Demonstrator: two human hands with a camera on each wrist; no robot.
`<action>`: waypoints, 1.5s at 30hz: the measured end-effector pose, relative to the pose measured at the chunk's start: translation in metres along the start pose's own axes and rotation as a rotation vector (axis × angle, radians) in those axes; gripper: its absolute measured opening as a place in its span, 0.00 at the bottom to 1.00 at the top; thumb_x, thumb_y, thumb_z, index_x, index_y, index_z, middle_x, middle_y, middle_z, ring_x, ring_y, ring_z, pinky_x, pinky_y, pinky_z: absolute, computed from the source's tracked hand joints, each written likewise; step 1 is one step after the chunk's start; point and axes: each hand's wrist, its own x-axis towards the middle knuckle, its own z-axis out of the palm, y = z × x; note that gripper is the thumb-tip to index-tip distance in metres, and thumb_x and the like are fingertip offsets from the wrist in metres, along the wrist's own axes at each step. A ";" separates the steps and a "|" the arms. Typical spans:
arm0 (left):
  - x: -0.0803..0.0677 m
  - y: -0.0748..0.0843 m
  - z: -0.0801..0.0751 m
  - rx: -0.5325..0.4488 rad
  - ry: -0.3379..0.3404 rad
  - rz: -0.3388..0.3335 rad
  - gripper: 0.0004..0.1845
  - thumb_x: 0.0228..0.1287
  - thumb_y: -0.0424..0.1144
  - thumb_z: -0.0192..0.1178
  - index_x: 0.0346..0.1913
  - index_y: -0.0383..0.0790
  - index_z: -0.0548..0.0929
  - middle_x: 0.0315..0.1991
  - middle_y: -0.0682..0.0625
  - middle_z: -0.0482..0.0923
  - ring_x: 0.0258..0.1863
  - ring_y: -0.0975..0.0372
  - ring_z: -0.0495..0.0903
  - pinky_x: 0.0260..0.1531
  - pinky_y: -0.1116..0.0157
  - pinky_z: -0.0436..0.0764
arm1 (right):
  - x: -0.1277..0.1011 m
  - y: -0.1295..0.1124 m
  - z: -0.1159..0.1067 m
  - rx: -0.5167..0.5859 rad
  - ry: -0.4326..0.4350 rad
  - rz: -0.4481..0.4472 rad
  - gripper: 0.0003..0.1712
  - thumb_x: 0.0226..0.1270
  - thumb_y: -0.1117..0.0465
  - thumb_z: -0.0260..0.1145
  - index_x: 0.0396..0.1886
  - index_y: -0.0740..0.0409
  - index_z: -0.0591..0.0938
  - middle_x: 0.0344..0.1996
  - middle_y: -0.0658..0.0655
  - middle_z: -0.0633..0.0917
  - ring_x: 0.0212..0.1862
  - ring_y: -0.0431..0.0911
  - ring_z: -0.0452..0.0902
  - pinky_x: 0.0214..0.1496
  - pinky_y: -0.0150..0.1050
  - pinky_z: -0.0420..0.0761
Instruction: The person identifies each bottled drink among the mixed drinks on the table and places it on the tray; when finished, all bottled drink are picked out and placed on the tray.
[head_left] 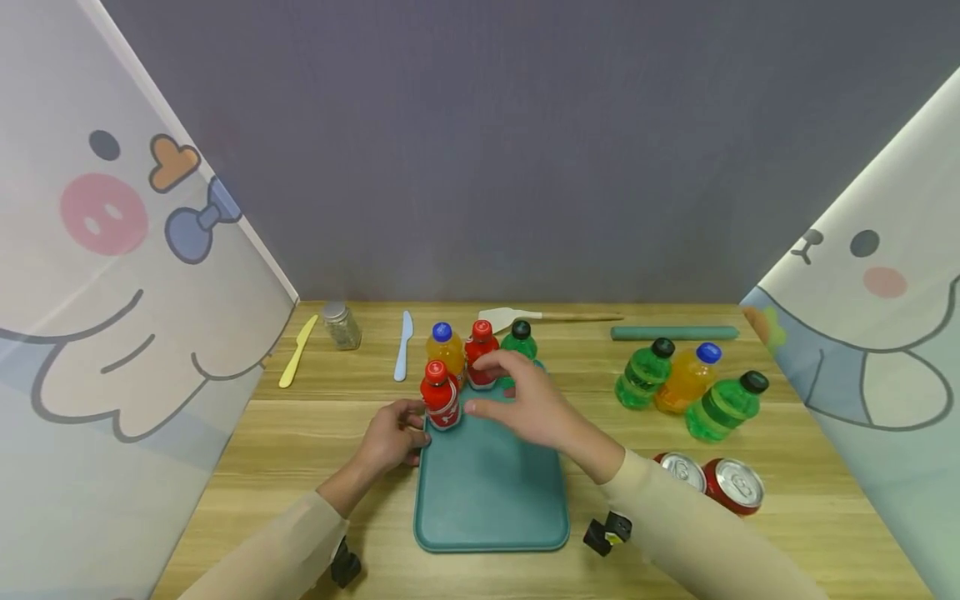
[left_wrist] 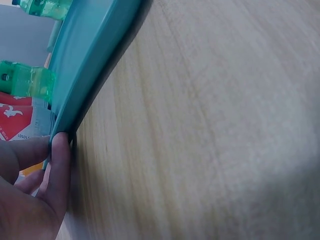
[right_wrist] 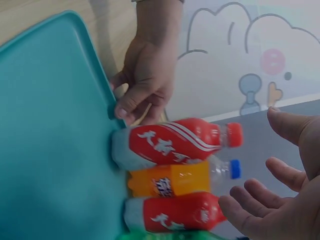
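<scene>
A teal tray lies on the wooden table, and my left hand pinches its left rim between thumb and fingers. At the tray's left edge, beside that hand, a red-labelled bottle stands upright. Behind it are an orange drink bottle with a blue cap, another red bottle and a green bottle. My right hand hovers over the tray to the right of the front red bottle. In the right wrist view its fingers are spread, apart from the bottles, holding nothing.
On the right stand two green bottles, an orange bottle and two red cans. A spatula, a teal rod, two plastic knives and a spice jar lie or stand towards the back.
</scene>
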 end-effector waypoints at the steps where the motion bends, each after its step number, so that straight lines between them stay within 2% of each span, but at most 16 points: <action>1: 0.000 0.000 0.000 0.000 -0.002 0.000 0.30 0.57 0.18 0.66 0.64 0.32 0.78 0.43 0.41 0.77 0.30 0.57 0.79 0.22 0.58 0.89 | -0.003 -0.001 -0.004 0.009 0.003 -0.003 0.31 0.62 0.48 0.78 0.63 0.48 0.79 0.61 0.48 0.80 0.63 0.50 0.77 0.59 0.49 0.85; 6: 0.001 0.000 0.000 0.002 -0.007 0.003 0.30 0.57 0.18 0.66 0.64 0.32 0.78 0.43 0.41 0.77 0.31 0.57 0.80 0.22 0.57 0.89 | -0.019 -0.002 -0.030 0.018 0.032 -0.024 0.31 0.62 0.51 0.78 0.63 0.49 0.78 0.61 0.50 0.81 0.62 0.49 0.78 0.59 0.51 0.85; 12: 0.000 0.002 -0.001 -0.001 -0.008 -0.001 0.29 0.58 0.18 0.66 0.64 0.32 0.78 0.44 0.41 0.77 0.31 0.57 0.79 0.22 0.57 0.89 | -0.042 0.010 -0.068 -0.067 0.112 -0.033 0.32 0.65 0.49 0.76 0.66 0.52 0.77 0.62 0.54 0.81 0.62 0.53 0.78 0.58 0.52 0.86; 18: -0.001 0.005 -0.001 -0.003 -0.008 0.002 0.29 0.58 0.18 0.66 0.64 0.31 0.77 0.43 0.41 0.76 0.31 0.58 0.79 0.22 0.58 0.89 | -0.063 0.024 -0.105 -0.169 0.199 -0.023 0.32 0.67 0.51 0.74 0.68 0.54 0.75 0.63 0.55 0.79 0.62 0.52 0.77 0.54 0.48 0.87; 21: -0.002 0.005 -0.001 -0.002 -0.010 0.009 0.28 0.59 0.18 0.65 0.64 0.30 0.77 0.42 0.40 0.76 0.30 0.58 0.78 0.21 0.58 0.89 | -0.074 0.029 -0.119 -0.206 0.230 -0.004 0.33 0.69 0.51 0.73 0.69 0.57 0.74 0.63 0.57 0.79 0.61 0.52 0.77 0.53 0.42 0.87; 24: -0.003 0.005 -0.001 -0.006 -0.011 0.007 0.28 0.59 0.18 0.65 0.63 0.30 0.77 0.42 0.41 0.75 0.31 0.58 0.78 0.20 0.59 0.89 | -0.085 0.034 -0.130 -0.234 0.265 0.013 0.33 0.68 0.52 0.73 0.68 0.56 0.75 0.63 0.58 0.79 0.60 0.45 0.77 0.51 0.30 0.85; 26: -0.003 0.004 -0.001 -0.010 -0.011 0.003 0.28 0.59 0.18 0.65 0.63 0.30 0.77 0.42 0.41 0.75 0.31 0.57 0.78 0.20 0.58 0.89 | -0.093 0.039 -0.136 -0.249 0.291 0.020 0.31 0.67 0.53 0.74 0.67 0.55 0.76 0.62 0.58 0.80 0.58 0.36 0.75 0.50 0.24 0.82; 30: -0.001 0.001 0.000 -0.020 -0.012 -0.002 0.28 0.58 0.18 0.66 0.63 0.31 0.77 0.42 0.41 0.75 0.31 0.57 0.78 0.21 0.58 0.89 | -0.106 0.049 -0.147 -0.261 0.348 0.013 0.31 0.64 0.58 0.77 0.65 0.55 0.77 0.60 0.58 0.80 0.55 0.24 0.70 0.47 0.20 0.80; 33: 0.000 0.000 0.000 -0.022 -0.015 0.001 0.28 0.58 0.18 0.66 0.63 0.31 0.77 0.42 0.41 0.75 0.31 0.57 0.78 0.21 0.58 0.89 | -0.114 0.058 -0.156 -0.265 0.378 0.000 0.31 0.63 0.62 0.77 0.65 0.57 0.77 0.59 0.55 0.80 0.54 0.22 0.70 0.45 0.19 0.79; 36: 0.001 -0.001 0.000 -0.020 -0.018 0.000 0.28 0.58 0.18 0.66 0.63 0.31 0.77 0.42 0.41 0.75 0.32 0.57 0.78 0.21 0.58 0.89 | -0.123 0.066 -0.166 -0.279 0.399 0.015 0.31 0.63 0.62 0.77 0.65 0.59 0.77 0.56 0.41 0.79 0.53 0.20 0.70 0.44 0.16 0.78; 38: 0.001 -0.002 0.000 -0.015 -0.018 0.001 0.28 0.58 0.18 0.66 0.63 0.31 0.77 0.43 0.41 0.75 0.32 0.57 0.78 0.21 0.58 0.89 | -0.130 0.071 -0.173 -0.288 0.413 0.051 0.31 0.64 0.60 0.77 0.65 0.60 0.76 0.54 0.31 0.76 0.52 0.18 0.69 0.43 0.14 0.77; 40: 0.002 -0.002 0.000 -0.013 -0.017 0.001 0.28 0.58 0.18 0.66 0.63 0.31 0.77 0.42 0.41 0.75 0.31 0.57 0.78 0.21 0.58 0.89 | -0.137 0.077 -0.180 -0.298 0.432 0.092 0.33 0.64 0.58 0.77 0.66 0.61 0.75 0.51 0.26 0.74 0.51 0.17 0.68 0.42 0.13 0.76; 45: 0.002 -0.002 0.000 -0.010 -0.017 0.000 0.28 0.58 0.18 0.66 0.64 0.32 0.77 0.42 0.41 0.75 0.31 0.57 0.78 0.21 0.58 0.89 | -0.153 0.092 -0.193 -0.297 0.453 0.192 0.37 0.65 0.56 0.76 0.69 0.64 0.72 0.51 0.32 0.74 0.49 0.19 0.68 0.40 0.11 0.74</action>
